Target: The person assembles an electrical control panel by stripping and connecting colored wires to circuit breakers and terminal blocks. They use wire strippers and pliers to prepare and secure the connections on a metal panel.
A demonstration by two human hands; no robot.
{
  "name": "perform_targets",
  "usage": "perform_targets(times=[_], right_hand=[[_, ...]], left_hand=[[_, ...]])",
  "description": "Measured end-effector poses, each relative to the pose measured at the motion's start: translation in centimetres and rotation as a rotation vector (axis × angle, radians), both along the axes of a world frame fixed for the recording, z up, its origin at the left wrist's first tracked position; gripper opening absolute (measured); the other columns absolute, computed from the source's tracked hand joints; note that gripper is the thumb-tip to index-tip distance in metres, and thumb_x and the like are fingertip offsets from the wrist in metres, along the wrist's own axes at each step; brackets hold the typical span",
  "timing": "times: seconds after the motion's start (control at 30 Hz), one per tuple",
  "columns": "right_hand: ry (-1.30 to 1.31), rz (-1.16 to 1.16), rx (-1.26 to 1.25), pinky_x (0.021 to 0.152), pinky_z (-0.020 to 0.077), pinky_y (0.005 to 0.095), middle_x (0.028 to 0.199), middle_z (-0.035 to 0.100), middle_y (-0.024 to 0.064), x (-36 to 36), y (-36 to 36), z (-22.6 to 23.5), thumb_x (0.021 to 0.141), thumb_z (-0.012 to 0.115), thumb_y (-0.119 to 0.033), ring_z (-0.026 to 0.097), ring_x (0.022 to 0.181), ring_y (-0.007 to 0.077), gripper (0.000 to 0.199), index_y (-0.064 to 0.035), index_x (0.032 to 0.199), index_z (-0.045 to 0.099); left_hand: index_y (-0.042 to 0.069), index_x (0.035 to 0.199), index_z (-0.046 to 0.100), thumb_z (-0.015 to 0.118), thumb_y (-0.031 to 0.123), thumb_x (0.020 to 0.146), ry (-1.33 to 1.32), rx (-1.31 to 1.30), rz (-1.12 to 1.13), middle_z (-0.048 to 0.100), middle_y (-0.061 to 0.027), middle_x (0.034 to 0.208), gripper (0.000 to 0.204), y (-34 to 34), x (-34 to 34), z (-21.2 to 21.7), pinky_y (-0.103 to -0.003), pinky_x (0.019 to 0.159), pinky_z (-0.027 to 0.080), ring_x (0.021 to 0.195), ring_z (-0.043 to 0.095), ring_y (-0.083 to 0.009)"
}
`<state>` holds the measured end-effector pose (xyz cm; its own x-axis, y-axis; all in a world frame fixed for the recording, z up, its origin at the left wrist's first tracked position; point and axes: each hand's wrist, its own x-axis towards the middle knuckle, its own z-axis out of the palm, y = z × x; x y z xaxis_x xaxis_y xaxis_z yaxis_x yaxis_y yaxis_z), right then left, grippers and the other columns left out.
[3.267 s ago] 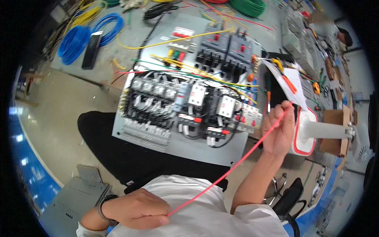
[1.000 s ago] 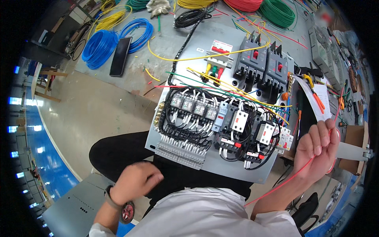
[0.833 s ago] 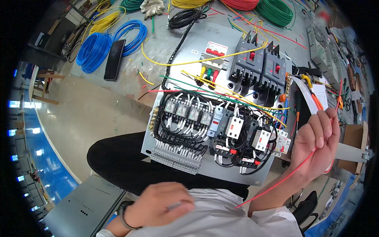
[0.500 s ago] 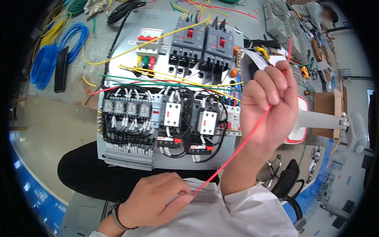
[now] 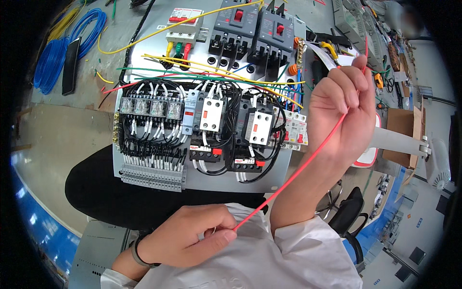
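A red wire runs taut on a slant between my hands. My left hand, low in front of my body, pinches its lower end between thumb and fingers. Up at the right, my right hand is closed round the wire, and a short end sticks out above the fingers. Beyond my hands lies a metal panel carrying relays, two contactors, breakers and a terminal strip. Loose yellow wires and green wires lie across it.
Coils of blue wire and a flat black object lie at the left. Yellow-handled pliers rest on papers at the right. A white arm reaches across near a cardboard box. Behind stands a black chair.
My right hand has moved slightly up and to the right, still holding the red wire. The left keeps its pinch nearly in place. The panel sits a little differently in view.
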<state>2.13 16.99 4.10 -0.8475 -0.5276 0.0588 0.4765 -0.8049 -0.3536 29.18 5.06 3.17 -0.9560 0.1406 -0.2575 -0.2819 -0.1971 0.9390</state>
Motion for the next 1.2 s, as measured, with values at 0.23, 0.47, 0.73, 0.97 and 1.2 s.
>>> perform_targets(times=[0.23, 0.47, 0.73, 0.97, 1.2], right_hand=[[0.593, 0.181, 0.792, 0.053, 0.0503, 0.0275, 0.083, 0.064, 0.0111, 5.9, 0.8, 1.4, 0.107, 0.059, -0.023, 0.060, 0.062, 0.0153, 0.036, 0.0067, 0.126, 0.055], [0.405, 0.361, 0.717, 0.064, 0.0564, 0.0271, 0.089, 0.073, 0.0190, 9.8, 0.3, 2.3, 0.099, 0.070, -0.008, 0.069, 0.072, 0.0168, 0.025, 0.0080, 0.116, 0.062], [0.385, 0.381, 0.663, 0.060, 0.0571, 0.0287, 0.087, 0.072, 0.0224, 9.5, -0.3, 1.3, 0.100, 0.069, -0.011, 0.068, 0.065, 0.0188, 0.024, 0.0075, 0.113, 0.059], [0.283, 0.472, 0.506, 0.071, 0.0568, 0.0283, 0.095, 0.073, 0.0183, 8.7, 0.1, 1.0, 0.102, 0.064, -0.003, 0.069, 0.080, 0.0174, 0.016, 0.0066, 0.113, 0.061], [0.273, 0.464, 0.480, 0.070, 0.0573, 0.0299, 0.095, 0.073, 0.0206, 8.7, 0.0, 0.5, 0.102, 0.064, -0.004, 0.069, 0.077, 0.0188, 0.016, 0.0069, 0.113, 0.060]], left_hand=[[-0.001, 0.095, 0.061, 0.065, 0.007, 0.100, 0.028, 0.187, 0.240, 0.062, -0.0066, 0.084, 0.011, 0.0, -0.4, 0.0, -0.029, 0.067, 0.046, 0.071, 0.057, -0.0152], [-0.001, 0.092, 0.061, 0.063, 0.011, 0.104, -0.027, 0.255, 0.305, 0.060, -0.0049, 0.085, 0.017, -0.8, -0.7, 1.1, -0.027, 0.067, 0.043, 0.073, 0.054, -0.0124], [-0.001, 0.084, 0.056, 0.060, 0.013, 0.107, 0.006, 0.451, 0.376, 0.050, -0.0022, 0.080, 0.027, -0.2, -0.4, 0.4, -0.028, 0.064, 0.033, 0.073, 0.040, -0.0114], [0.000, 0.080, 0.051, 0.058, 0.014, 0.108, 0.030, 0.520, 0.323, 0.045, -0.0008, 0.078, 0.031, -0.4, -1.1, 0.5, -0.030, 0.064, 0.031, 0.073, 0.035, -0.0122], [0.000, 0.084, 0.058, 0.066, 0.010, 0.101, 0.109, 0.273, 0.320, 0.053, -0.0034, 0.076, 0.021, -1.2, -1.3, 0.2, -0.030, 0.061, 0.037, 0.068, 0.045, -0.0141]])
